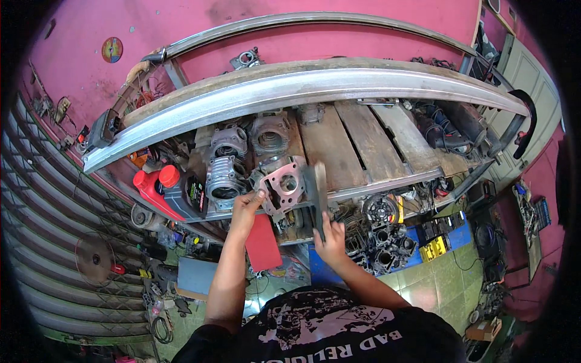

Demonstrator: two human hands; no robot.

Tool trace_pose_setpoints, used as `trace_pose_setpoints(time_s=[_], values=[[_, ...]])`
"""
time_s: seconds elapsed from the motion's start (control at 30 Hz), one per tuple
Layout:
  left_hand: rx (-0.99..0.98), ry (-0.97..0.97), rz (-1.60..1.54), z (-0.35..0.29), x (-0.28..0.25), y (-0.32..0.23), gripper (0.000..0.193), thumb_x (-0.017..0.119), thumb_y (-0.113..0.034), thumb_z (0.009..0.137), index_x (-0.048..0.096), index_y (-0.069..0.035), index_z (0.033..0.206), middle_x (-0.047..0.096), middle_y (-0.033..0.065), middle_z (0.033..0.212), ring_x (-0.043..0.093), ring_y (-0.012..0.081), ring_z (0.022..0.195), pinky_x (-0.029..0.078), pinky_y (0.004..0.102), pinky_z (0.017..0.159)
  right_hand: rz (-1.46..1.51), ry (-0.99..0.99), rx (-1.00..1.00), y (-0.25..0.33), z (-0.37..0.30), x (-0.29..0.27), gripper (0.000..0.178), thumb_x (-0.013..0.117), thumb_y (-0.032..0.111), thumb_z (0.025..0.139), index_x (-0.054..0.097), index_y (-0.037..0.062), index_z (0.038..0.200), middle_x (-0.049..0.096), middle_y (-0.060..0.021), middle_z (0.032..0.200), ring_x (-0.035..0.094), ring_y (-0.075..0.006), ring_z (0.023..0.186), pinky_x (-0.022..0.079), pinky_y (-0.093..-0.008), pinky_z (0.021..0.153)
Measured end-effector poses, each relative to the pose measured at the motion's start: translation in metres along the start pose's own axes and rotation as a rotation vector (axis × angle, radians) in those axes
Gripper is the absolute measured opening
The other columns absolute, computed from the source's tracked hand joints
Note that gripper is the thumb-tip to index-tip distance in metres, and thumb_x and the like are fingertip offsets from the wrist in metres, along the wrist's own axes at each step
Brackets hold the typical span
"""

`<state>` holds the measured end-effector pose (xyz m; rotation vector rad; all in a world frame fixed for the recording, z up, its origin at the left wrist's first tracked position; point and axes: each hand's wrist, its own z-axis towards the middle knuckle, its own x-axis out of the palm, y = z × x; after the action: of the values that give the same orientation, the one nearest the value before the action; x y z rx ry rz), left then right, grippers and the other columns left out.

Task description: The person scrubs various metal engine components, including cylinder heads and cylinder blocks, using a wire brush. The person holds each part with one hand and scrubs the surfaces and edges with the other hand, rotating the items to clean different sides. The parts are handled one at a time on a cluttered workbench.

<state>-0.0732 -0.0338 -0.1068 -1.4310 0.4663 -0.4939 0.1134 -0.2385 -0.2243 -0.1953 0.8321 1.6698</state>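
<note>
Grips a flat-faced metal casting [276, 179] by its lower left edge with the left hand [244, 213], thumb pressed on the face, at the front edge of the plank shelf [331, 148], left of the shelf's middle. Holds a long, narrow tool [321, 192] near its lower end in the curled right hand [331, 241], also at the shelf's front edge, beside the casting's right side. Cannot tell, for blur, touching from just beside between tool and casting. Has a finned cylinder [225, 179] on the shelf's left part, a red bottle [155, 199] at the shelf's left end, and a red panel [262, 243] lower, nearer than the shelf's front edge.
</note>
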Motion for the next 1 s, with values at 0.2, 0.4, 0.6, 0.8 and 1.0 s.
trace_pose_setpoints(time_s=[0.2,0.4,0.6,0.8,1.0], values=[[0.035,-0.005,0.005,-0.001,0.010,-0.002,0.043,0.073,-0.037,0.102,0.078,0.002,0.085,0.068,0.0005,0.080,0.055,0.0084,0.080,0.042,0.0285,0.076,0.066,0.028,0.149,0.032,0.072,-0.002,0.079,0.072,0.010,0.091,0.035,-0.0047,0.160,0.069,-0.0220,0.093,0.065,-0.0388,0.084,0.045,-0.0474,0.081],[0.084,0.002,-0.017,-0.005,0.016,-0.012,0.044,0.072,-0.036,0.103,0.074,0.002,0.080,0.063,-0.0021,0.075,0.049,0.0073,0.074,0.039,0.0287,0.070,0.125,0.077,0.169,0.016,-0.026,-0.002,0.083,0.074,0.012,0.090,0.034,-0.0041,0.161,0.069,-0.0203,0.087,0.063,-0.0378,0.078,0.044,-0.0471,0.076],[0.074,0.026,0.005,-0.003,0.013,-0.011,0.044,0.071,-0.035,0.104,0.073,0.001,0.079,0.061,-0.0034,0.074,0.047,0.0069,0.073,0.037,0.0288,0.069,0.125,0.048,0.120,0.048,0.053,-0.006,0.079,0.074,0.012,0.090,0.039,-0.0055,0.158,0.069,-0.0196,0.089,0.061,-0.0362,0.080,0.044,-0.0458,0.077],[0.093,0.043,-0.029,-0.002,0.015,-0.010,0.042,0.071,-0.035,0.103,0.076,0.001,0.082,0.066,-0.0019,0.077,0.053,0.0071,0.075,0.040,0.0280,0.071,0.155,0.066,0.057,0.072,0.005,0.001,0.080,0.076,0.011,0.088,0.040,-0.0055,0.157,0.066,-0.0184,0.084,0.061,-0.0357,0.078,0.045,-0.0462,0.077],[0.049,0.048,-0.002,0.002,0.008,0.000,0.043,0.074,-0.039,0.101,0.079,0.002,0.091,0.070,-0.0004,0.083,0.057,0.0079,0.079,0.043,0.0273,0.073,0.213,0.156,0.110,0.074,0.017,-0.020,0.078,0.071,0.006,0.090,0.035,-0.0078,0.158,0.070,-0.0199,0.096,0.065,-0.0383,0.085,0.048,-0.0477,0.082]])
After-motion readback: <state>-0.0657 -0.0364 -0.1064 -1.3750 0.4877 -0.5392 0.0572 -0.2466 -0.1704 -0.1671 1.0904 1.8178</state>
